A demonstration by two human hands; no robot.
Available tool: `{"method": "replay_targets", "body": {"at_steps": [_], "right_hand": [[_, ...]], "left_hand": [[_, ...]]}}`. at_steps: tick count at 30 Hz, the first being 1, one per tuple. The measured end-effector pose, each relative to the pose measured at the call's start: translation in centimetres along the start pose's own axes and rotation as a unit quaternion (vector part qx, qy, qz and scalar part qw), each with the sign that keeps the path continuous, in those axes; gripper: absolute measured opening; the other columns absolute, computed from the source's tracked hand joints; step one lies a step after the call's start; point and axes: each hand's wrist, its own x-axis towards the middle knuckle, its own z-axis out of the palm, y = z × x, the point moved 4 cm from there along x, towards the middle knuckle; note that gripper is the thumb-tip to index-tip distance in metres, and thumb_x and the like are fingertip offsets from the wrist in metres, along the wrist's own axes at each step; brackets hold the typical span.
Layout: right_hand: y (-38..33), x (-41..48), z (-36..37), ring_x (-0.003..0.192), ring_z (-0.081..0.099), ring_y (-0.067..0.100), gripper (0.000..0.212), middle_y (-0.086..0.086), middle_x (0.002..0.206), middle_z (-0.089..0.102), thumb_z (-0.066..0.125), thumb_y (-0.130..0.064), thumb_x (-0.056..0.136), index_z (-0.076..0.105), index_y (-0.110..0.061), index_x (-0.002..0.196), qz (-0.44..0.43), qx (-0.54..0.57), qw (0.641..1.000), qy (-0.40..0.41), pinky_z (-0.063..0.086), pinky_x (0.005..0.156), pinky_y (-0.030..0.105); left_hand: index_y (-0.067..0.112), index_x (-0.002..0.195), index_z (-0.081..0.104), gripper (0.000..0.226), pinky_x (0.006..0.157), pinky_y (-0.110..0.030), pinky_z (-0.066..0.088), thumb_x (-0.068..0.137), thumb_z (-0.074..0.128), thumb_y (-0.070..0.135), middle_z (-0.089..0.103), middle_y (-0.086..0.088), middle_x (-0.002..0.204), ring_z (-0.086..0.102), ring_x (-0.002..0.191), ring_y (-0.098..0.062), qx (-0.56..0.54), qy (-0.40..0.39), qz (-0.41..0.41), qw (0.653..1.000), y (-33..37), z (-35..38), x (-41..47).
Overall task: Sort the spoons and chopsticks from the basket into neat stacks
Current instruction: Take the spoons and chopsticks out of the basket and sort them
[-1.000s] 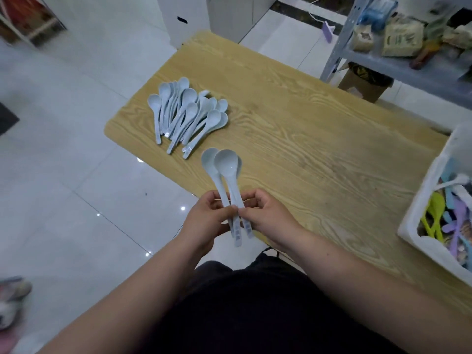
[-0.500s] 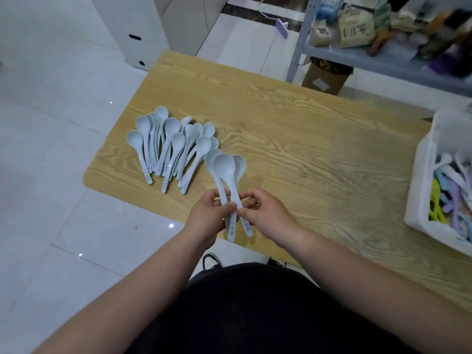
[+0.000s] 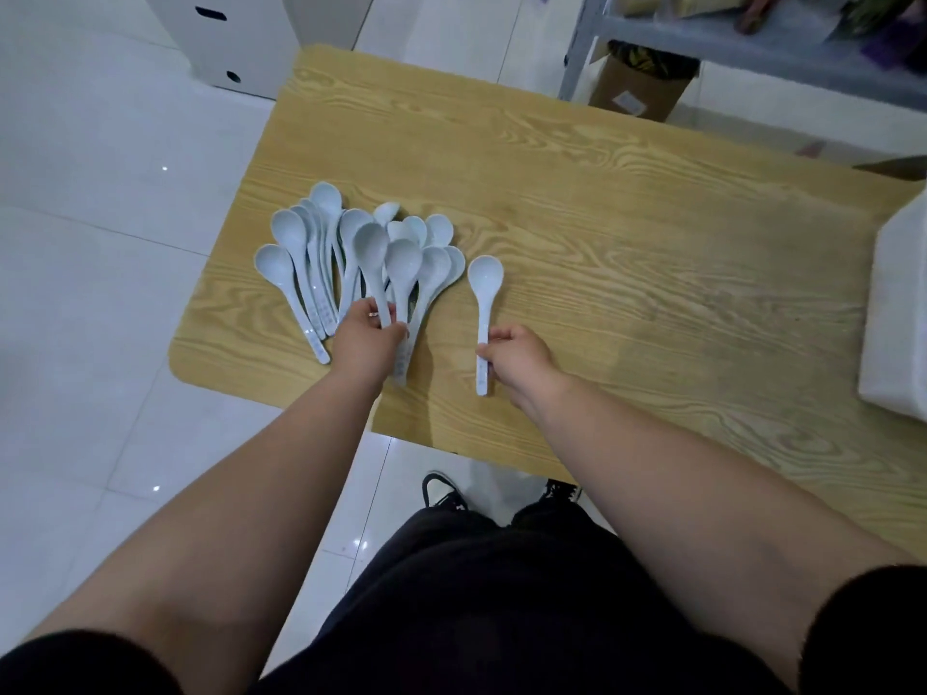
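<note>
A fan of several pale blue spoons (image 3: 321, 253) lies on the left part of the wooden table (image 3: 627, 253), bowls pointing away from me. My left hand (image 3: 366, 338) grips the handles of two spoons (image 3: 386, 263) over the right side of that fan. A single pale blue spoon (image 3: 484, 293) is pinched by its handle in my right hand (image 3: 516, 356), to the right of the fan and just over the tabletop. The white basket (image 3: 898, 313) shows only as a wall at the right edge; its contents are hidden.
A grey metal shelf (image 3: 752, 37) with packets stands behind the table, a cardboard box (image 3: 637, 87) under it. A white cabinet (image 3: 230, 37) stands on the tiled floor at the back left. My shoes (image 3: 444, 491) show below the table's near edge.
The hands, which held a bunch of spoons together, have separated. My left hand carried two spoons left onto the fan; my right hand keeps one spoon to the right of it.
</note>
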Motion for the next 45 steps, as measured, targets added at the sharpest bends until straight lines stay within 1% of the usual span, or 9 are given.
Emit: {"method": "replay_targets", "body": {"at_steps": [5,10,14,18,21,26,33,40,45], "right_hand": [[0.0,1.4,3.4,0.093,0.070,0.026,0.020,0.008,0.100,0.069,0.071,-0.008,0.088,0.057,-0.023,0.089,0.027,-0.007,1.000,0.011,0.059,0.089,0.045],[-1.3,0.6,4.8,0.089,0.065,0.022,0.023,0.004,0.100,0.064,0.063,-0.018,0.088,0.051,-0.023,0.108,-0.022,-0.108,0.993,0.034,0.057,0.075,0.038],[-1.6,-0.2,5.3,0.096,0.061,0.018,0.026,0.000,0.111,0.063,0.060,-0.017,0.090,0.054,-0.022,0.114,-0.081,-0.182,0.980,0.006,0.049,0.075,0.030],[-1.4,-1.1,5.1,0.116,0.055,0.018,0.055,0.001,0.135,0.056,0.062,-0.018,0.089,0.046,-0.021,0.141,-0.099,-0.230,0.967,-0.055,0.039,0.083,0.025],[-1.3,-2.1,4.0,0.122,0.053,0.019,0.060,0.001,0.141,0.053,0.062,-0.027,0.088,0.044,-0.024,0.145,-0.115,-0.277,0.951,-0.073,0.038,0.087,0.027],[0.5,-5.9,-0.5,0.126,0.053,0.016,0.052,-0.002,0.140,0.054,0.063,-0.027,0.091,0.049,-0.023,0.142,-0.128,-0.297,0.942,-0.090,0.043,0.102,0.030],[4.2,-15.0,-10.0,0.097,0.062,-0.006,0.023,-0.015,0.107,0.068,0.063,-0.019,0.095,0.069,-0.021,0.117,-0.223,-0.296,0.923,-0.101,0.047,0.086,0.011],[9.3,-21.0,-20.9,0.095,0.050,-0.017,0.022,-0.024,0.105,0.059,0.058,-0.032,0.098,0.066,-0.030,0.118,-0.256,-0.361,0.895,-0.051,0.035,0.080,0.002],[14.4,-24.0,-28.7,0.105,0.054,-0.010,0.022,-0.027,0.108,0.062,0.056,-0.039,0.097,0.063,-0.039,0.117,-0.237,-0.320,0.917,-0.030,0.047,0.090,0.017]], "left_hand": [[0.027,0.106,0.064,0.022,0.079,-0.031,0.052,0.086,0.069,0.020,0.063,0.017,0.088,0.064,0.090,-0.014,0.113,-0.019,0.053,0.992,-0.1,-0.5,1.5],[0.019,0.087,0.058,0.013,0.055,-0.023,0.037,0.081,0.070,0.016,0.060,0.003,0.085,0.054,0.069,-0.012,0.184,-0.006,0.093,0.979,-0.4,-0.8,1.2],[0.012,0.138,0.049,0.051,0.092,-0.036,0.044,0.088,0.059,0.007,0.045,-0.014,0.133,0.052,0.112,-0.027,0.251,0.015,0.138,0.958,-1.1,-1.0,-0.1],[0.007,0.135,0.059,0.045,0.100,-0.038,0.040,0.090,0.057,0.007,0.052,-0.017,0.132,0.053,0.117,-0.035,0.347,-0.040,0.215,0.912,-1.5,-0.4,-0.8],[0.011,0.137,0.059,0.046,0.103,-0.042,0.037,0.091,0.057,0.012,0.057,-0.016,0.133,0.051,0.119,-0.037,0.373,-0.045,0.217,0.901,-1.3,-0.7,-0.6],[0.019,0.142,0.054,0.052,0.103,-0.037,0.041,0.091,0.063,0.016,0.058,-0.009,0.133,0.053,0.123,-0.026,0.308,-0.091,0.252,0.913,-1.2,-1.0,-4.6],[0.041,0.136,0.056,0.046,0.094,-0.010,0.039,0.092,0.062,0.027,0.058,0.025,0.124,0.054,0.112,0.010,0.281,-0.280,0.284,0.873,-1.1,2.2,-15.5],[0.041,0.119,0.060,0.032,0.088,-0.008,0.044,0.091,0.063,0.025,0.059,0.029,0.109,0.055,0.109,0.007,0.277,-0.359,0.309,0.836,0.6,9.4,-24.7],[0.036,0.116,0.062,0.030,0.088,-0.014,0.048,0.091,0.065,0.022,0.061,0.026,0.106,0.058,0.108,0.002,0.285,-0.373,0.331,0.819,0.8,15.6,-30.3]]}}
